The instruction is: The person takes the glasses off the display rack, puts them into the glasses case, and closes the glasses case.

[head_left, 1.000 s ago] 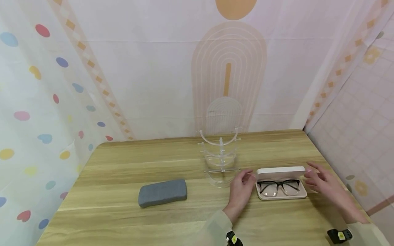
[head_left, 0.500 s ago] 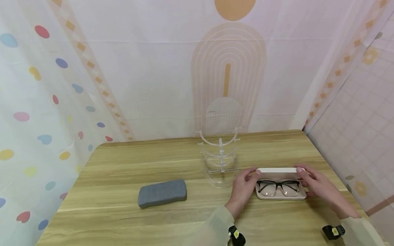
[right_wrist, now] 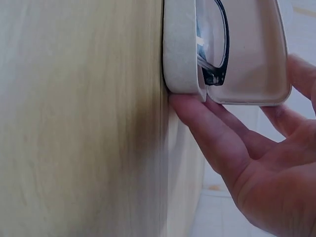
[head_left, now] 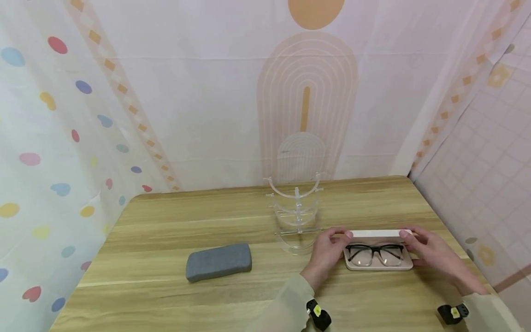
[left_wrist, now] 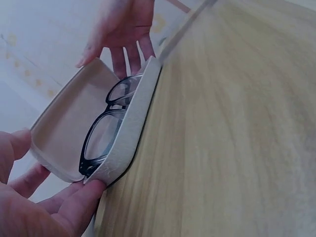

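A pale eyeglass case stands on the table with its lid raised, and black-framed glasses lie in its base. At the case's left end, my left hand has its thumb on the lid's corner and fingers along the side. My right hand grips the opposite end, thumb on the lid edge. In the left wrist view, left fingertips touch the base wall near the hinge. The right wrist view shows one right finger against the base's end and the thumb at the lid's rim.
A closed grey glasses case lies to the left on the wooden table. Just left of and behind my left hand stands a clear tiered display rack. Patterned curtains hang behind the table and at both sides.
My right hand has come in from the right onto the lid, and my left thumb has moved onto its corner. The lid has tipped slightly forward and lower; the glasses stay in place.
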Available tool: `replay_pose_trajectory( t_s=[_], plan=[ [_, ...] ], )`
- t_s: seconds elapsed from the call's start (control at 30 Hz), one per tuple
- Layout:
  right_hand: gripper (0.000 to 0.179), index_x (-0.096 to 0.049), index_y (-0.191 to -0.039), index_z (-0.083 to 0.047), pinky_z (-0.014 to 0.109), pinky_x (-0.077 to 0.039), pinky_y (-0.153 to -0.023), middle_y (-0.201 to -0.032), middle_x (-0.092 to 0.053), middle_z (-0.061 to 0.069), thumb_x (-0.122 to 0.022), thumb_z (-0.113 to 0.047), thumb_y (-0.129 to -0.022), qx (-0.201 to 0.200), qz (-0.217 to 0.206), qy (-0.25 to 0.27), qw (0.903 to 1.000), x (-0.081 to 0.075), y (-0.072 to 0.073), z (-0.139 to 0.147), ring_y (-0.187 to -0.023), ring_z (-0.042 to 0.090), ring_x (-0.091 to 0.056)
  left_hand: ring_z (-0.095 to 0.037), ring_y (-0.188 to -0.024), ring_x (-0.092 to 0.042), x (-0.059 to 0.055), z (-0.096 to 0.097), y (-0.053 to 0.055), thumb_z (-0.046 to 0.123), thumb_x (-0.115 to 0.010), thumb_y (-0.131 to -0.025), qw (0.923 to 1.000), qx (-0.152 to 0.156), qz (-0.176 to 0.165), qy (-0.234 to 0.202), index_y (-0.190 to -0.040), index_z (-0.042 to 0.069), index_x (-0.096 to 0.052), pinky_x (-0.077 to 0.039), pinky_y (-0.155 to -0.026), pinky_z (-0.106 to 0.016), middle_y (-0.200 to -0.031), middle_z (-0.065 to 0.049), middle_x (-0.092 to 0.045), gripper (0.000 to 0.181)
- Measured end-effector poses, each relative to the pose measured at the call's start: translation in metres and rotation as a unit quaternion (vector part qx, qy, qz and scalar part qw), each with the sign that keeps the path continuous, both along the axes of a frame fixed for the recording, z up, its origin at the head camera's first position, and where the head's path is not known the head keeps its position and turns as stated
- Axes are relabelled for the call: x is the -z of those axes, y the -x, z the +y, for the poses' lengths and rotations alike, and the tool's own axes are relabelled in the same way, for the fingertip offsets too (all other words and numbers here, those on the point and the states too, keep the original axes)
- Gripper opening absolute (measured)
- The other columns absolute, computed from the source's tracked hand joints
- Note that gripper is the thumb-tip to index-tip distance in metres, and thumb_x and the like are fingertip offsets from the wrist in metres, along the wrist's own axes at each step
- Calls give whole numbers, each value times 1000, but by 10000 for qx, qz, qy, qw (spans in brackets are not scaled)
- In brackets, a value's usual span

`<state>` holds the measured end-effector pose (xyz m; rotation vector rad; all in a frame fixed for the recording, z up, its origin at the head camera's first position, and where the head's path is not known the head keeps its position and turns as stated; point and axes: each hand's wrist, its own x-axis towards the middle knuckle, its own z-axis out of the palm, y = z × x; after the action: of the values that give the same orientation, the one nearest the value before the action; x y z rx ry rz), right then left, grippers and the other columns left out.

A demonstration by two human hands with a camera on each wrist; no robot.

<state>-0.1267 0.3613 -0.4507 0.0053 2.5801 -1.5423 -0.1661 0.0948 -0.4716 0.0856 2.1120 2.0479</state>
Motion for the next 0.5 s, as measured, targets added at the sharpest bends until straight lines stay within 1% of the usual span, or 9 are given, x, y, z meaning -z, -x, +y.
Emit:
replay_pose_trajectory(
  t_s=[0.1, 0.17, 0.23, 0.33, 0.4, 0.5],
  plan=[
    [51, -42, -143, 14, 44, -62, -78, -136, -50, 43, -44, -27, -113, -68, -15, 132, 9999, 0, 0, 1, -120, 51, -59, -12, -88, -67, -1, -2, 0, 21, -76, -95, 9993, 133, -193, -285, -112, 6, -75, -58, -73, -28, -94, -1, -73, 23],
    [51, -41, -143, 15, 44, -62, -79, -135, -51, 42, -45, -26, -113, -147, -17, 175, 9997, 0, -1, 3, -121, 49, -59, -14, -90, -68, -2, -3, 0, 19, -76, -95, 9986, 188, -287, -397, -113, 6, -74, -60, -75, -31, -95, -2, -73, 23],
    [53, -40, -144, 15, 44, -62, -80, -137, -50, 41, -47, -26, -112, -181, -54, 187, 9996, -1, -1, 4, -122, 47, -58, -14, -91, -68, -2, -4, -1, 18, -77, -95, 9980, 253, -326, -487, -114, 4, -74, -60, -77, -32, -97, -3, -73, 24],
    [53, -40, -146, 15, 45, -62, -82, -140, -48, 42, -48, -25, -112, -290, -81, 222, 9993, -1, -2, 7, -125, 48, -55, -12, -90, -67, -1, -5, -2, 17, -77, -94, 9974, 316, -327, -550, -115, 3, -73, -59, -76, -31, -97, -3, -73, 26],
    [53, -41, -146, 15, 45, -62, -83, -141, -47, 41, -50, -24, -112, -341, -91, 253, 9991, -1, -2, 9, -123, 41, -58, -11, -89, -66, 0, -5, -2, 16, -77, -93, 9973, 353, -304, -574, -115, 1, -73, -59, -76, -30, -98, -2, -73, 27],
    [50, -44, -145, 14, 43, -62, -83, -141, -48, 38, -52, -22, -111, -509, -11, 285, 9983, 0, -2, 12, -117, 18, -62, -10, -88, -66, 1, -6, -2, 16, -78, -92, 9974, 391, -298, -530, -115, 1, -74, -58, -76, -30, -97, -1, -73, 28]
  ],
)
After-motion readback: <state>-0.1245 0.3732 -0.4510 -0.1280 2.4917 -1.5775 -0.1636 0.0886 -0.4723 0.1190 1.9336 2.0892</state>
